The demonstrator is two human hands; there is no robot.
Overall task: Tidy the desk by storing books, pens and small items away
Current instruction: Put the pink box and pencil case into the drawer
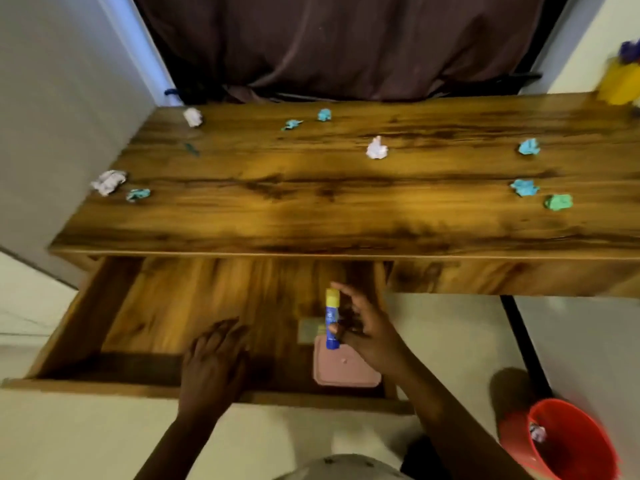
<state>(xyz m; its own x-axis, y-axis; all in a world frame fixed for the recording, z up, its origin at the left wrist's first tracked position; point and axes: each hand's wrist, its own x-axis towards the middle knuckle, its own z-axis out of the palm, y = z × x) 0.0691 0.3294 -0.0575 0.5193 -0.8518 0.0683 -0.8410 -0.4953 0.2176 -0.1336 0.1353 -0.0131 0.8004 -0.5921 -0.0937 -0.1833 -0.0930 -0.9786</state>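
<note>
Well along, by my reckoning: right hand pinches glue stick upright over open drawer, above pink case; left hand rests flat at its near edge; crumpled paper balls lie scattered across desktop, uncollected.

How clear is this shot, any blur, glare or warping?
Head view: motion blur throughout, strongest on the left hand and the yellow object far right. Head view: warm glare on the desk top. Head view: wide-angle distortion splays the desk's edges.

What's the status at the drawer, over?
Right hand pinches glue stick over open drawer. Left hand empty, fingers relaxed, at drawer front. Pink case right below stick.
</note>
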